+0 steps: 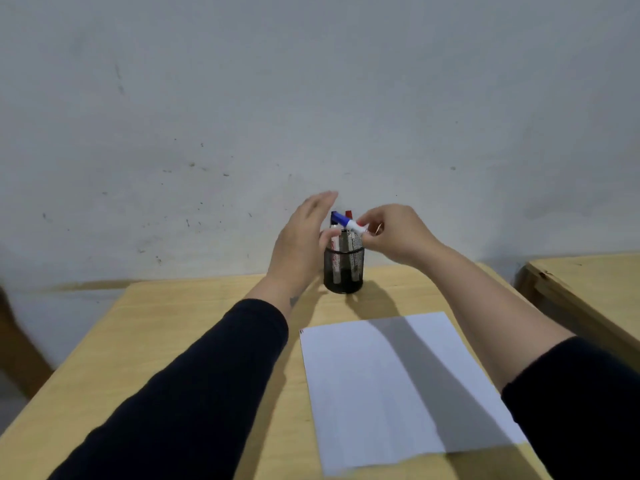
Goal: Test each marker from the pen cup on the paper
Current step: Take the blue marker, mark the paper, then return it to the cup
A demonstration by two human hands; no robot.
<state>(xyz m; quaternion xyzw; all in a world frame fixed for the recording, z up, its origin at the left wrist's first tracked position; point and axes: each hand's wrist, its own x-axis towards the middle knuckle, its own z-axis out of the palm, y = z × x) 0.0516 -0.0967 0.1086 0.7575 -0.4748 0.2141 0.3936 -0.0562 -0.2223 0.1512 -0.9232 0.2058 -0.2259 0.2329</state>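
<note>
From the head view, my right hand (398, 233) pinches a blue-capped marker (349, 224) by its white barrel, fingertips closed on it just above the pen cup (344, 270). The marker's long axis lies nearly level, tilted slightly, with the blue cap pointing toward my left hand (301, 244) and the far end hidden inside my right fingers. My left hand is held flat and wide, fingers straight and together, thumb reaching toward the cup's rim; whether the thumb touches the rim or one of the markers I cannot tell. That open hand stands just beside the cap, so I judge it the one to pull the cap off, along the marker's own line and away from my right hand. The cup sits directly below both hands, a dark round wire-mesh cylinder, see-through enough to show white barrels standing upright inside; a red cap (348, 214) and another blue cap poke up behind the held marker. The paper (398, 386) lies well nearer to me than the hands, under my right forearm, smooth, white and flat, with my arm's shadow across it. The bench (194, 334) is pale wood with a faint grain. The markers look like smooth, slippery plastic.
</note>
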